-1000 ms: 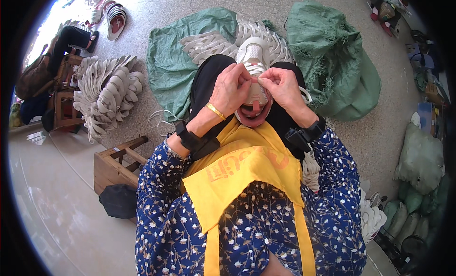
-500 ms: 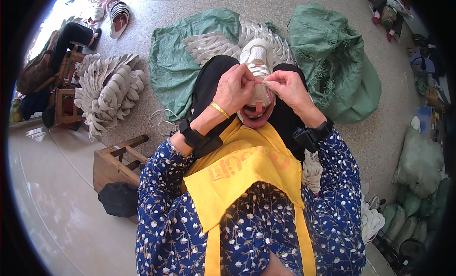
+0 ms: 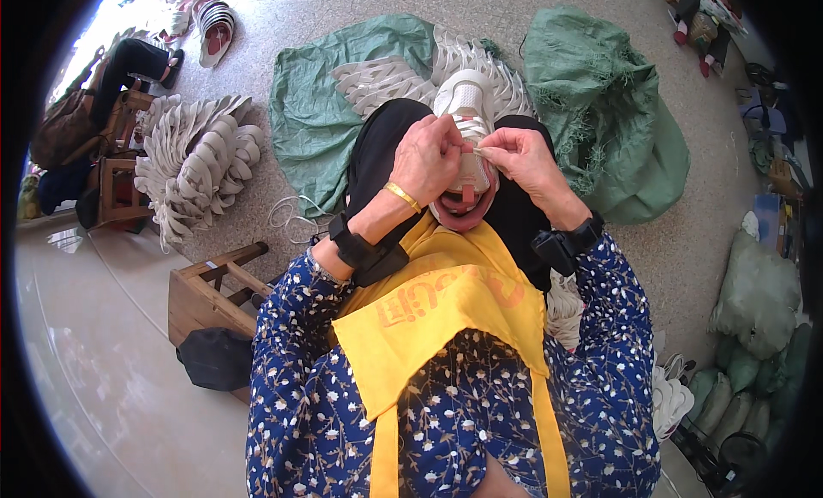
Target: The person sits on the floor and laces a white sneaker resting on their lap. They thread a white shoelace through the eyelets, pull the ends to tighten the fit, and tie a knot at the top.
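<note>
A white sneaker [image 3: 467, 91] with a pinkish lining rests between my knees, its toe pointing away from me and its tongue [image 3: 468, 174] towards me. Over the top of the lacing, my left hand [image 3: 426, 159] is closed in a pinch at the left side. Opposite it, my right hand [image 3: 521, 159] pinches with thumb and forefinger. Both appear to grip the shoelace, of which only a short pale bit shows between the fingertips. My fingers partly cover the upper eyelets.
Beyond my knees, pale shoe parts [image 3: 386, 82] lie on a green sack [image 3: 309, 112]; another green sack [image 3: 600, 112] slumps at right. More pale parts [image 3: 197, 164] are heaped left, near a wooden stool [image 3: 210, 297]. A person's leg [image 3: 129, 69] shows at far left.
My hands have shifted very slightly to the right over the lacing, still pinching. The sneaker stays in place between my knees.
</note>
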Demonstrator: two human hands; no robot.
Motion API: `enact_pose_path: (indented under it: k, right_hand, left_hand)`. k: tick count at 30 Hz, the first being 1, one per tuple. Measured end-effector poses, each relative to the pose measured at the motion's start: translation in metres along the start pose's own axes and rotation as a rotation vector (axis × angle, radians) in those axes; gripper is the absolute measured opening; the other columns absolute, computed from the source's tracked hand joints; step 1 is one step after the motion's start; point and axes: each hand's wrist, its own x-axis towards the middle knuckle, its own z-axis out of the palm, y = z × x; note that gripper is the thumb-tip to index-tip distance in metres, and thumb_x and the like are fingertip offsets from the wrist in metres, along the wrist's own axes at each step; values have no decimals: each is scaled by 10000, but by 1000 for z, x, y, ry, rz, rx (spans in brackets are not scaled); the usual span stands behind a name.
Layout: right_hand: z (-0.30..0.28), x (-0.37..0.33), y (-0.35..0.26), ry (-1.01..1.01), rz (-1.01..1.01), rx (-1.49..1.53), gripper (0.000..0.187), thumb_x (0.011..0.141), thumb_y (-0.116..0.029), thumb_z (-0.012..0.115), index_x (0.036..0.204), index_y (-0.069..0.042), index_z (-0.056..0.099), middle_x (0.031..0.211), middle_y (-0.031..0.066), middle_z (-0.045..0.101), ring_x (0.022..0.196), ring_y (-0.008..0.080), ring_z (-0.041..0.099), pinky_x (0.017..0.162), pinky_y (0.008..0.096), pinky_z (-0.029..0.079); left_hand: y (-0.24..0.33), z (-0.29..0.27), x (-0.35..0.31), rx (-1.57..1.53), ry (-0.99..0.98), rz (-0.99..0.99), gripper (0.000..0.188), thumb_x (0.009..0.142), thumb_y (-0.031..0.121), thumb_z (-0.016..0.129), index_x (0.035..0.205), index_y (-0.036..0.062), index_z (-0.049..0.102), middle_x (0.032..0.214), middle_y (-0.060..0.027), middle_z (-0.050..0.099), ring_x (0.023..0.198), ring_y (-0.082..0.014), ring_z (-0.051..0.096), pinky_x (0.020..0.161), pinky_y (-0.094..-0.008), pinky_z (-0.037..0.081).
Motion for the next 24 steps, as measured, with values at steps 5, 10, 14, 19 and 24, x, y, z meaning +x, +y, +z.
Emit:
enact_pose_path:
  k: [5,10,14,19,24]
  right_hand:
    - [2,0,0,12,-22,-20,120,892,-89,742,938,23,742,811,-2,702,714,40,601,644,217,489]
    - [7,7,16,90,-143,-108,120,886,-77,735,943,27,749,803,3,708,695,46,606,629,224,491]
    - [6,5,9,52,-98,-67,127,885,-81,737,943,31,749,806,6,709,692,52,607,624,226,490]
    - [2,3,4,17,5,44,133,892,-103,745,946,18,753,827,4,705,693,51,594,615,224,481]
    - [-2,3,3,-23,82,137,133,897,-112,745,958,6,749,801,-14,683,645,30,550,565,198,427]
  left_hand:
    - [-5,3,-1,-56,-18,-3,51,805,13,666,831,51,644,746,-72,558,628,-212,574,601,-355,468]
    - [-6,2,0,-65,-29,5,60,807,4,668,841,44,639,758,-71,559,628,-201,571,602,-343,471]
    - [-6,-2,-1,-122,-49,-16,52,827,13,676,853,42,641,763,-54,555,624,-163,554,597,-317,465]
    - [-4,-7,-3,-217,-58,-59,61,846,28,703,869,35,647,745,-19,528,613,-104,494,584,-275,444]
    - [-3,-4,-3,-192,-22,-117,93,835,40,728,861,25,640,694,-7,500,607,-94,468,568,-266,431]
